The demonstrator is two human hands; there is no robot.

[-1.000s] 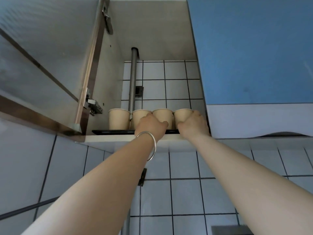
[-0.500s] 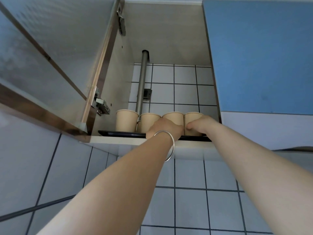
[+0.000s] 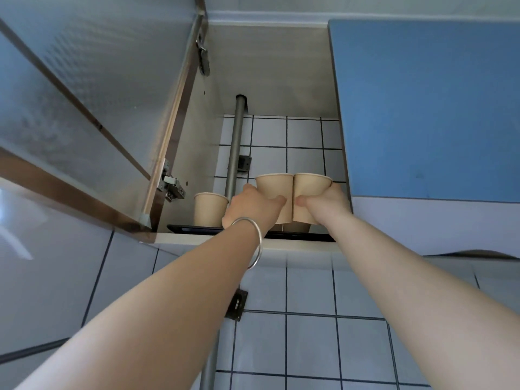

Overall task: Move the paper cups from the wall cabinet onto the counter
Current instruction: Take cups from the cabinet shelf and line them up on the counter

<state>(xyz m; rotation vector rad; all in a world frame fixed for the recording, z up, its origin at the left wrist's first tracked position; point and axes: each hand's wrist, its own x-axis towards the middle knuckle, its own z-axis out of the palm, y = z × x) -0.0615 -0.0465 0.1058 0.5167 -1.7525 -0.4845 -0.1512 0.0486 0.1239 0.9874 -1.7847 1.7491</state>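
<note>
While both arms reach up into the open wall cabinet (image 3: pixel 270 66) at the centre of the frame, each hand grips one paper cup. The left hand (image 3: pixel 251 206), with a metal bangle (image 3: pixel 254 243) at the wrist, wraps thumb and fingers around the left cup (image 3: pixel 274 190); the right hand (image 3: pixel 323 205) wraps around the right cup (image 3: pixel 311 190). The two held cups touch side by side and sit above the black tray (image 3: pixel 298 235) on the cabinet floor. A third cup (image 3: pixel 209 208) stands upright on the tray at centre left, beside a vertical grey pipe (image 3: pixel 236 144). Part of another cup (image 3: pixel 295 227) shows beneath the held pair. The open cabinet door (image 3: pixel 84 102) fills the upper left; a closed blue door (image 3: pixel 427 108) fills the upper right.
</note>
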